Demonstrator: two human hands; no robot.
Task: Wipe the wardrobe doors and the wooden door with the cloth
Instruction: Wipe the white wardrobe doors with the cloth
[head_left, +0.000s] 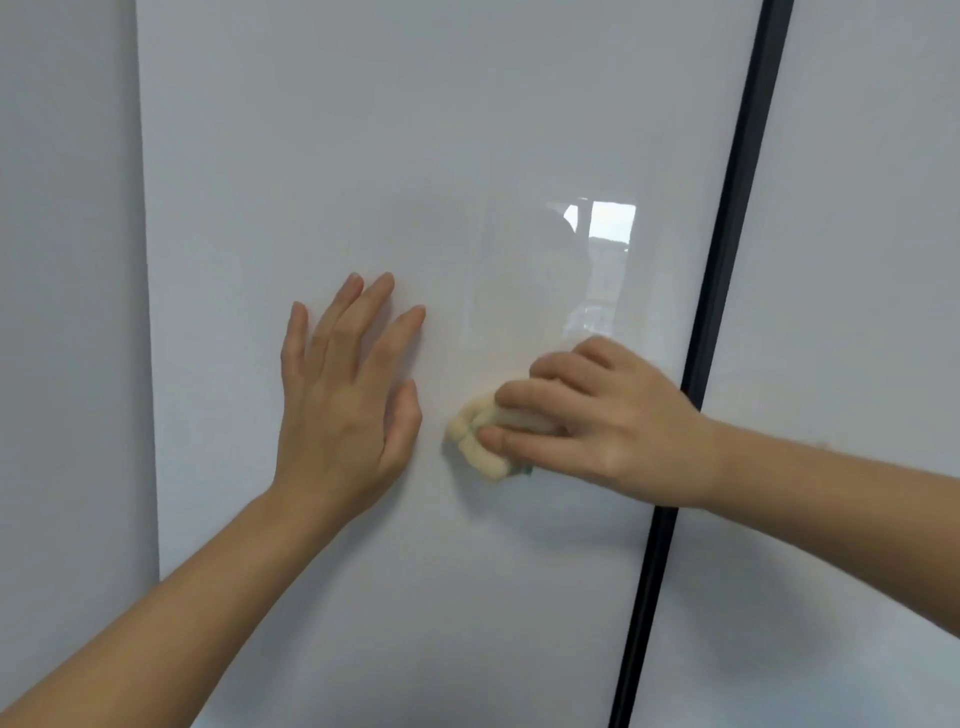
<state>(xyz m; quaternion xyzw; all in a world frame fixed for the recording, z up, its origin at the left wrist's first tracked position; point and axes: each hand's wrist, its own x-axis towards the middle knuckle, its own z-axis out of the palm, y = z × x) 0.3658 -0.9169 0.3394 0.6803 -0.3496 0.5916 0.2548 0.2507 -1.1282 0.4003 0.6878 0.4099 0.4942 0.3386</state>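
Observation:
A glossy white wardrobe door fills the middle of the view. My right hand presses a bunched pale yellow cloth with a bit of green against the door's lower middle. My left hand lies flat on the same door, fingers spread, just left of the cloth and not touching it. A second white door lies to the right, beyond a black vertical strip. No wooden door is in sight.
A plain grey-white wall borders the door on the left. A window reflection shines on the door above my right hand.

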